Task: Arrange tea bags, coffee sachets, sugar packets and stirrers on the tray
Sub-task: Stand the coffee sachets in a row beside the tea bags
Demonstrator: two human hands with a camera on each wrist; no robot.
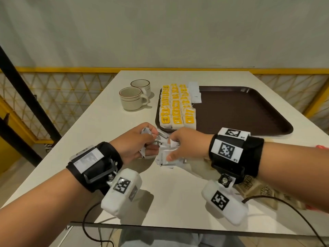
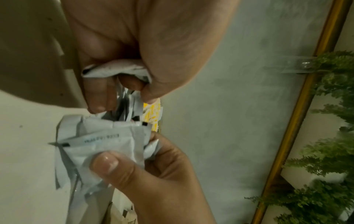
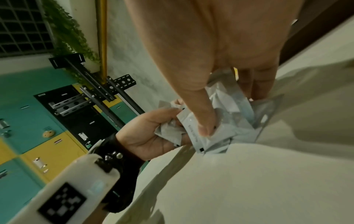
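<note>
On the white table (image 1: 124, 175), left of everything else, stand two cups (image 1: 135, 94), out of the way. The left hand (image 1: 137, 143) is curled round a crumpled bunch of white sachets (image 1: 147, 132), and just beside it the right hand (image 1: 187, 145) pinches another white packet (image 1: 162, 156) from the loose heap, thumb on top. Whether these hold sugar or coffee I cannot tell; the print is too blurred. The step in hand looks like gathering and squaring the bunch. To do it well, the person should flatten each packet, align the edges, then lay them on the brown tray (image 1: 249, 111) in a column next to the yellow tea bags (image 1: 176, 107) and the few white packets (image 1: 195, 94) already there, without nudging those rows.
</note>
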